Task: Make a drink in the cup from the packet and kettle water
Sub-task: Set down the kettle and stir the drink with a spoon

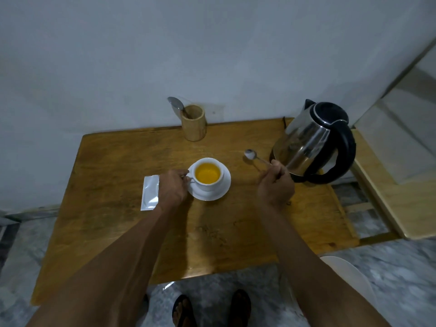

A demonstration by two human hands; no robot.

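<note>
A white cup [210, 185] full of yellow-orange liquid stands on a white saucer [212, 195] in the middle of the wooden table [118, 227]. My left hand [172, 187] pinches the cup's handle on its left side. My right hand [276, 185] holds a small metal spoon [251, 155] by the handle, its bowl raised to the right of the cup, apart from it. A silver packet [149, 192] lies flat left of my left hand. The steel kettle [313, 140] with a black handle sits on its base at the table's right edge.
A wooden holder [194, 125] with another spoon [175, 103] stands at the table's back edge against the wall. A light wooden ledge [401, 208] lies right of the table. My sandalled feet [212, 308] and a white object [349, 277] are on the marble floor below.
</note>
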